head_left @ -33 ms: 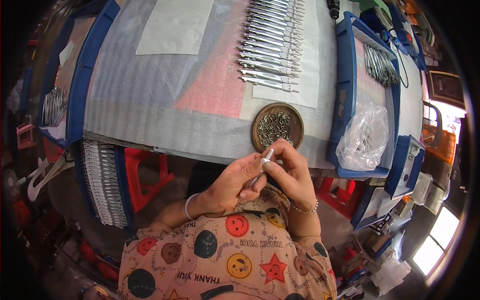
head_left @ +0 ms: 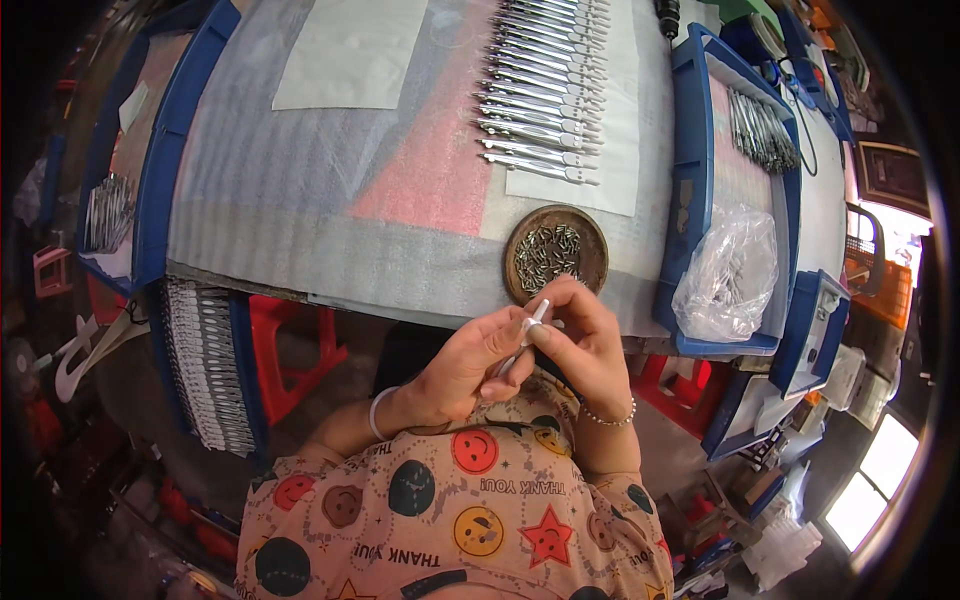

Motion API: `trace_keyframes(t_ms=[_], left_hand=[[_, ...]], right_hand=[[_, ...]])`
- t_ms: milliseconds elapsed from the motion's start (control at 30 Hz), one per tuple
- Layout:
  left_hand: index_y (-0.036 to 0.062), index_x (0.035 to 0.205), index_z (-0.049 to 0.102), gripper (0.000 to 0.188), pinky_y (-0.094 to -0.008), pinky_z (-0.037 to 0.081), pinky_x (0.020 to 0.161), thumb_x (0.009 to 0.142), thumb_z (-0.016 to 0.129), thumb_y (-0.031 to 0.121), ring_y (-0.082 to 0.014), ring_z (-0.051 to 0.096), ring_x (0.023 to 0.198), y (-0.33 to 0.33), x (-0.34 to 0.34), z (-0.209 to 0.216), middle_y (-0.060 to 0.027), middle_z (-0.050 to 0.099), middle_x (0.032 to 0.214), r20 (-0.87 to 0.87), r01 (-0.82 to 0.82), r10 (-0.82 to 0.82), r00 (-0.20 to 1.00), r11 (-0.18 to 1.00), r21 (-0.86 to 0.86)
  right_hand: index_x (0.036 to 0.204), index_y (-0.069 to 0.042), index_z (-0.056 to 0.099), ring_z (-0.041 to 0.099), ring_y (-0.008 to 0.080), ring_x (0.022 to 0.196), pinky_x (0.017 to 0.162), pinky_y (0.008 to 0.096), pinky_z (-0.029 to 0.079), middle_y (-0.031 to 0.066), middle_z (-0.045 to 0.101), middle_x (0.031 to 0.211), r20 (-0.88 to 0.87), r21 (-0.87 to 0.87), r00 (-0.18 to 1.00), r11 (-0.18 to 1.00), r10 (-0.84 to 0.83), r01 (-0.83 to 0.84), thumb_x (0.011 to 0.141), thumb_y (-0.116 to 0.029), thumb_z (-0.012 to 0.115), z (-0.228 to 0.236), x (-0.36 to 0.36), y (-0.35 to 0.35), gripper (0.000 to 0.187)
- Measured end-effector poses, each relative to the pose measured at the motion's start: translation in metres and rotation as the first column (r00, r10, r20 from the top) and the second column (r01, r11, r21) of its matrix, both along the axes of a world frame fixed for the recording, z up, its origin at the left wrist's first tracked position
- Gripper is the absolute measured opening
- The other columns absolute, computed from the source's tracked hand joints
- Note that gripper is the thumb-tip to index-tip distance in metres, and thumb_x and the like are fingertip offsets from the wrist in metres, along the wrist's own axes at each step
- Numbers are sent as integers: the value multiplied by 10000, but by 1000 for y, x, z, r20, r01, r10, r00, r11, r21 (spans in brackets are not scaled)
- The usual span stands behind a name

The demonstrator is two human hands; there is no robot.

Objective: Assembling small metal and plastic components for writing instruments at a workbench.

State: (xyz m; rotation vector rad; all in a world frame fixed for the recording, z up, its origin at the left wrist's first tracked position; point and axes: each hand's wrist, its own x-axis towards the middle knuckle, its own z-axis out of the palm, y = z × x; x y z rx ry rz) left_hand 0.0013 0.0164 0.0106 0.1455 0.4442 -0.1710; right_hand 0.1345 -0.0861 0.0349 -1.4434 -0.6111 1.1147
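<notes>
My left hand (head_left: pixel 462 366) is closed around a slim white and silver piece (head_left: pixel 538 312), thumb and fingers pinching it. Its kind is unclear, and the fingers cover most of its length. The fingers of my right hand (head_left: pixel 582 345) pinch the same piece from the other side, near its middle. Just beyond my right fingers, at the table's front edge, a round brown bowl (head_left: pixel 596 226) holds many small metal pins or screws (head_left: pixel 545 256). Farther back, a long row of slim silver pieces with white ends (head_left: pixel 540 110) lies side by side on white paper (head_left: pixel 620 190).
On the right stands a blue bin (head_left: pixel 690 130) with thin metal parts (head_left: pixel 762 130) and a clear plastic bag (head_left: pixel 732 270). Another blue bin (head_left: pixel 160 150) is at the left. Below the table edge are a tray of pale parts (head_left: pixel 208 365) and red stools (head_left: pixel 300 355).
</notes>
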Motion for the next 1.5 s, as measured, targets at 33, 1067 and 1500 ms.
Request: trace_keyframes(t_ms=[33,1067,1500], left_hand=[[82,1102,465,307,-155,248,383,968,461,358,-41,321,415,1,-1,2,-33,507,661,26,16,-17,1000,999,39],[25,1001,536,358,-176,320,403,1008,349,331,-59,412,437,-10,12,3,-19,537,639,-10,179,-179,984,979,103],[47,996,524,346,-187,289,410,994,392,367,-56,356,438,-10,5,0,-3,495,627,0,154,-154,988,984,-92]], right_hand=[[950,-4,534,510,133,837,771,254,414,59,521,924,-91,46,991,994,-99,104,854,-48,564,-2,-2,1,110],[800,-69,457,159,42,371,328,208,124,-58,249,457,-774,211,614,852,-153,479,976,-245,390,-4,17,15,257],[788,-63,465,199,51,374,333,216,162,-50,274,462,-720,167,669,890,-184,424,972,-234,410,-4,13,21,257]])
